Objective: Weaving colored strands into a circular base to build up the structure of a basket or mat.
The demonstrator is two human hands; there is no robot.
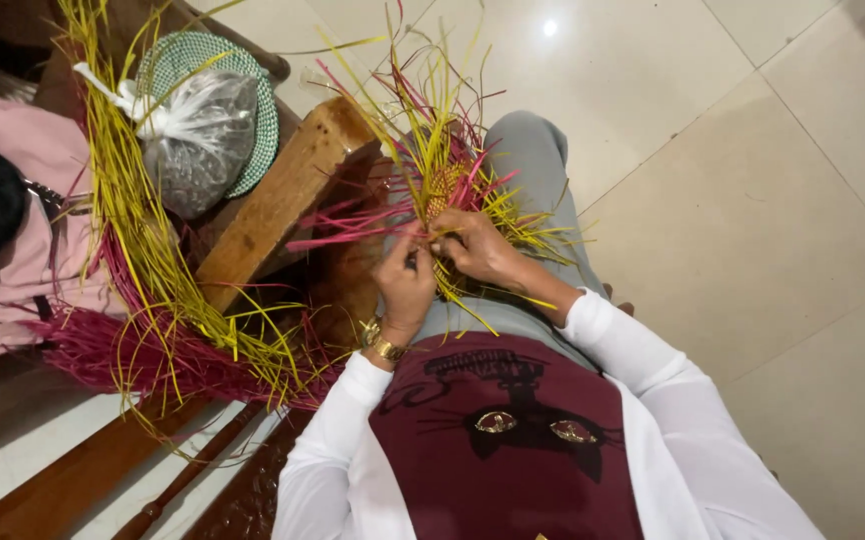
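On my lap rests a small woven piece (pixel 442 188) of yellow and pink straw strips, with loose strip ends fanning out all around it. My left hand (pixel 405 283), with a gold watch on its wrist, pinches strips at the piece's lower left edge. My right hand (pixel 480 247) grips strips at its lower right edge, fingers curled. The two hands almost touch. I wear white sleeves, a maroon top and grey trousers.
A long bundle of yellow and pink strips (pixel 143 260) lies over a wooden chair arm (pixel 278 195) at the left. A knotted clear plastic bag (pixel 198 135) sits on a green woven disc (pixel 253 75). Pink cloth (pixel 23 190) lies far left. Pale floor tiles (pixel 743 220) spread right.
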